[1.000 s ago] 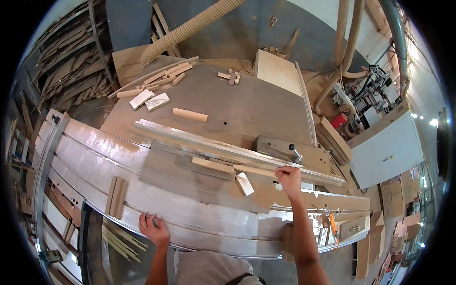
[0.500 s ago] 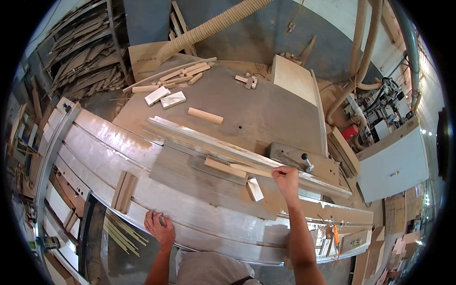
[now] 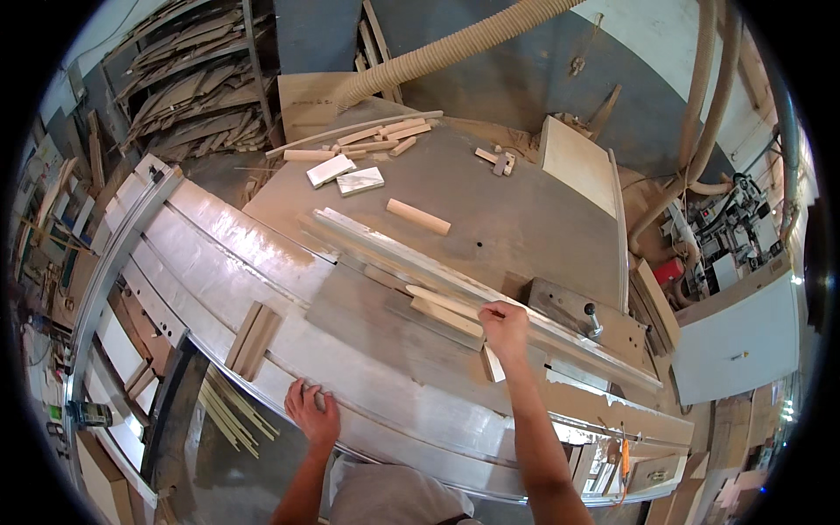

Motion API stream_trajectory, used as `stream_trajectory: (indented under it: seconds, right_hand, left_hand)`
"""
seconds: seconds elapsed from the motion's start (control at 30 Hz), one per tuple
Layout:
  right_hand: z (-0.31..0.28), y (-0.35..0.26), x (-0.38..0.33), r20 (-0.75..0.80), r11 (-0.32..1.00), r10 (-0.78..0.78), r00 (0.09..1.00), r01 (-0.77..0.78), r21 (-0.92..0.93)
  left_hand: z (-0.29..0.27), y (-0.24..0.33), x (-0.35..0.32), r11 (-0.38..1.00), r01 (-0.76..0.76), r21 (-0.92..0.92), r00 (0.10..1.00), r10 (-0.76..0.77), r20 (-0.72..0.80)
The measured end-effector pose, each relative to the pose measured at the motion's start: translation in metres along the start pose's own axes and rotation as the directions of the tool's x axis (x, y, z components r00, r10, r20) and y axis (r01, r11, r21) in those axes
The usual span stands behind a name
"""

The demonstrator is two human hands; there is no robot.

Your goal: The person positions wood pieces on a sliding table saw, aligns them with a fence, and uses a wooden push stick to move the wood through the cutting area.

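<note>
My right hand [image 3: 503, 332] is pinched round the near end of a slim pale wooden stick [image 3: 435, 299] with a tapered tip. The stick points leftward along the long fence [image 3: 472, 284], over the edge of a rectangular wood block [image 3: 446, 320] on the saw table. A white-faced block [image 3: 493, 363] lies just below that hand and is partly hidden by it. My left hand [image 3: 312, 416] rests at the near edge of the metal sliding table [image 3: 376, 398], fingers apart and slightly bent, with nothing visible in it.
Beyond the fence lie a round dowel [image 3: 418, 216], two white-faced blocks [image 3: 359, 180] and several wood offcuts [image 3: 385, 133]. Two wood strips [image 3: 254, 341] sit left on the sliding table. A clamp lever [image 3: 593, 319] stands by the fence; a ribbed hose [image 3: 455, 52] hangs above.
My right hand has moved left with the stick, whose tip now reaches the wood block's far left end. My left hand stays at the table edge. The whole view has shifted somewhat.
</note>
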State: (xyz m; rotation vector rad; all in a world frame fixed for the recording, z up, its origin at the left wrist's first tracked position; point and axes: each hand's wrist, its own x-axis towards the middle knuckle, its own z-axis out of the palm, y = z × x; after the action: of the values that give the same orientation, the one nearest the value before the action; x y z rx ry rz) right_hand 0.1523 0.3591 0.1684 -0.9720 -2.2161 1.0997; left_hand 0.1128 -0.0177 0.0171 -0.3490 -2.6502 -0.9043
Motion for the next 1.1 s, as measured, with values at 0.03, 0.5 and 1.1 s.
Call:
stream_trajectory:
  seconds: [0.03, 0.5, 1.1]
  right_hand:
    - [0.007, 0.0, 0.001, 0.005, 1.0, -0.02, 1.0, 0.02, 0.012]
    - [0.046, 0.029, -0.093, 0.236, 0.984, -0.04, 0.971, -0.003, 0.178]
    - [-0.012, 0.056, -0.257, 0.296, 0.65, 0.624, 0.723, -0.69, 0.317]
  left_hand:
    - [0.001, 0.0, 0.0, 1.0, 0.007, 0.003, 1.0, -0.007, -0.002]
    - [0.015, 0.017, 0.054, 0.967, 0.133, -0.219, 0.988, -0.113, 0.101]
    - [0.193, 0.02, 0.298, 0.923, 0.322, -0.211, 0.91, -0.24, 0.339]
